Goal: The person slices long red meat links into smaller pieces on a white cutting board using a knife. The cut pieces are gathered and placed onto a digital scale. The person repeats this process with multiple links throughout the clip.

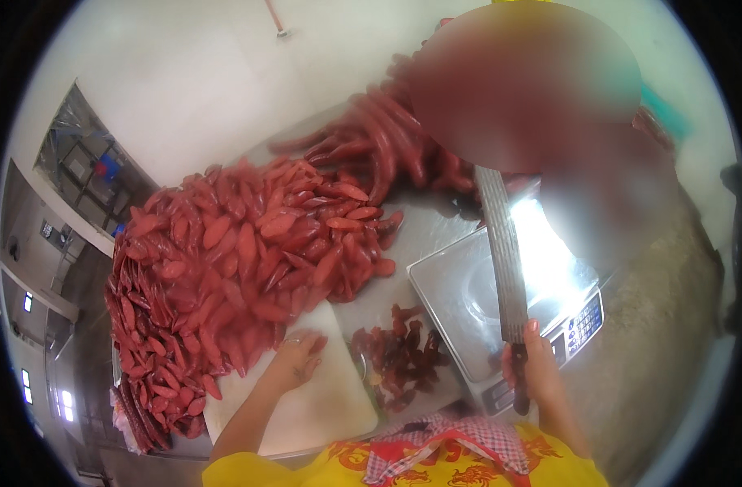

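My left hand [300, 357], with a ring on one finger, is over the white cutting board [330, 398], fingers curled round a small dark red sausage piece [318, 344]. Against the board's far side lies a big heap of slant-cut red sausage pieces [257, 235]. On the right, my right hand [541, 365] grips the dark handle of a large knife [505, 252]. Its long, broad blade points away from me, above the steel pan of a scale [460, 284]. Dark red sausage ends [399, 357] lie between board and scale.
Long uncut sausages [379, 146] are piled at the far side of the steel table [403, 252]. A keypad [584, 325] is on the scale's right side. Part of the upper right is blurred. Beyond the table's left side, a doorway [87, 162] opens in the wall.
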Demonstrator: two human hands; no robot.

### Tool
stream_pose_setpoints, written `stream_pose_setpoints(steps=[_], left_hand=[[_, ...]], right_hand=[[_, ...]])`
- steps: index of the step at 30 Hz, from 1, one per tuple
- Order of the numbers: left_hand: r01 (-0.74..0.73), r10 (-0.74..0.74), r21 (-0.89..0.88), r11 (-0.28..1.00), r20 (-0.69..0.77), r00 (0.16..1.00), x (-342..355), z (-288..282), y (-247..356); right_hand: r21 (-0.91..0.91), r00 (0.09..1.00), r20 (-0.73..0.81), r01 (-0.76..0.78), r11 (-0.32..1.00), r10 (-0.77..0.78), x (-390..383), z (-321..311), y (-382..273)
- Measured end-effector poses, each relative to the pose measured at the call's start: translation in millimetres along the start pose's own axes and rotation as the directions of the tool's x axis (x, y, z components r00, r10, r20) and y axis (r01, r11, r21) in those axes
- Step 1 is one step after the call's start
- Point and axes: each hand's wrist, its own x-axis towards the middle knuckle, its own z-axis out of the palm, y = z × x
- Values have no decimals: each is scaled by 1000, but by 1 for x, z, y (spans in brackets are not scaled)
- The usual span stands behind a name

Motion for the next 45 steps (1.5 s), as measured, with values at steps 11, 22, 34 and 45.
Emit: stream_pose_setpoints(steps=[11, 22, 34, 45], left_hand=[[297, -305, -160, 941, -26, 952, 31, -41, 1], [81, -130, -104, 991, -870, 475, 195, -202, -81], [177, -478, -615, 768, -367, 798, 483, -27, 15], [-219, -437, -836, 503, -464, 771, 343, -125, 7]], right_hand=[[-67, 999, 35, 40, 997, -37, -3, 6, -9], [48, 993, -110, -32, 998, 37, -3, -7, 6], [158, 956, -288, -13, 987, 58, -1, -18, 26], [251, 922, -386, 77, 965, 27, -21, -24, 55]])
